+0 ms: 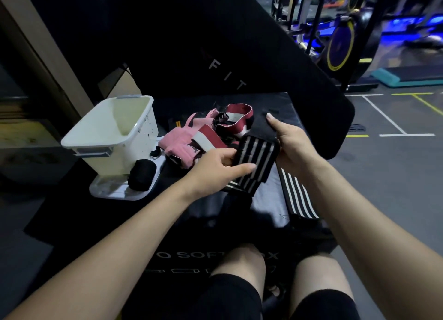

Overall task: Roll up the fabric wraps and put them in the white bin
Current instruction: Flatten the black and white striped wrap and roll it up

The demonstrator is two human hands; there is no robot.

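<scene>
Gym floor: my left hand (223, 160) and right hand (291, 142) both grip the striped wrap (256, 161); I'd best keep each turn tight, edges aligned.

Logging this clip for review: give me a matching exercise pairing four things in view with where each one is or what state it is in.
Things:
1. striped wrap
2. white bin
3. black roll
4. pink wraps

Place or state:
A. lies on the flat white lid in front of the bin
B. held between the left hand and right hand
C. loose heap to the right of the bin
D. stands open at the left, nothing visible inside

Pairs: 1-B, 2-D, 3-A, 4-C
</scene>
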